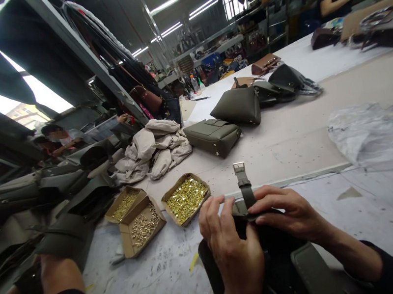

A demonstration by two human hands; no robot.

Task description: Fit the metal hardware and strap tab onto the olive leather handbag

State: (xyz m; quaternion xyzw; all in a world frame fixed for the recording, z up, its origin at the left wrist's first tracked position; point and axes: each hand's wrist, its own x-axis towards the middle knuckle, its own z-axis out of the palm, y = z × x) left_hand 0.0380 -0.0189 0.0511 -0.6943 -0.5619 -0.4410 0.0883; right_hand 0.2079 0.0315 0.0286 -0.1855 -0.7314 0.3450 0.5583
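A dark olive handbag (pixel 315 272) stands at the bottom centre, its dark inside facing up. My left hand (pixel 233 250) is closed on the bag's upper edge, thumb inside and fingers over the outside. From the right, my right hand (pixel 288 209) pinches the same edge at the base of a short buckle strap (pixel 244 186). This olive strap sticks up between my hands, with a silver buckle at its top end. Parts of the rim are hidden behind my fingers.
Left of my hands lie cardboard trays of small gold hardware (pixel 186 198) and rivet-like pieces (pixel 144 227). Beyond are beige cloth bags (pixel 155 148) and finished olive bags (pixel 213 137). Clear plastic (pixel 381 132) lies right. Bags and another person's arm (pixel 60 275) are at left.
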